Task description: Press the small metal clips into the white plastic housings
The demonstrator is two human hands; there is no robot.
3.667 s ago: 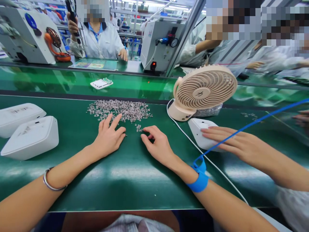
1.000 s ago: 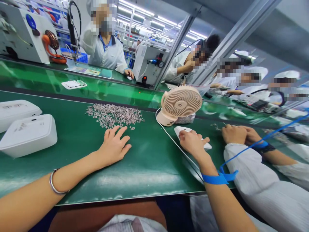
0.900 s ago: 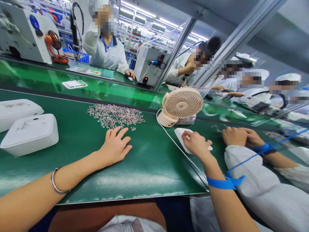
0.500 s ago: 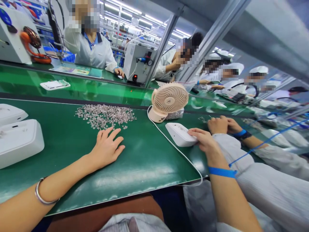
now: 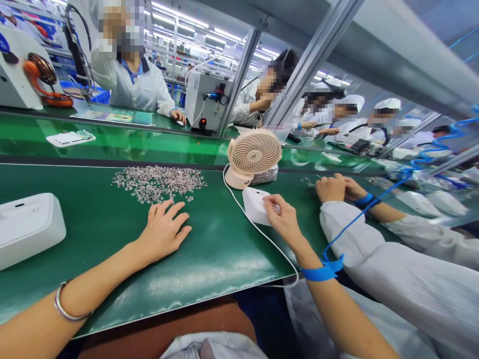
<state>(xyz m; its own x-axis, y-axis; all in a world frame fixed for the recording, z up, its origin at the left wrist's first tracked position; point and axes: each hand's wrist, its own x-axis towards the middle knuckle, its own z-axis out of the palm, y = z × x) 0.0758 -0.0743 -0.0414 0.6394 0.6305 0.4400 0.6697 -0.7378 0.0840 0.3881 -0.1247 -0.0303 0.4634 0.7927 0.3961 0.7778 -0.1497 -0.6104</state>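
My left hand [image 5: 164, 227] lies palm down on the green tabletop, fingers spread and holding nothing. Its fingertips are at the near edge of a pile of small, shiny, clear-looking pieces [image 5: 159, 183]. Farther right, my right hand [image 5: 282, 217] has its fingers curled closed over the right part of a small white plastic housing [image 5: 255, 202], which rests on the table. That hand hides the housing's right end, and I cannot make out any small part under the fingertips. A larger-looking white housing [image 5: 32, 224] sits at the left edge of view.
A beige desk fan [image 5: 254, 154] stands behind the small housing, its white cable [image 5: 267, 239] running to the front edge. A co-worker's hands [image 5: 333, 189] work close on the right. Blue cord [image 5: 352, 219] hangs near my right wrist. A white panel [image 5: 71, 138] lies across the line.
My right hand has shifted left and farther over the small housing, which has moved slightly left. The rear white housing at far left is out of view. My left hand stays nearly still.
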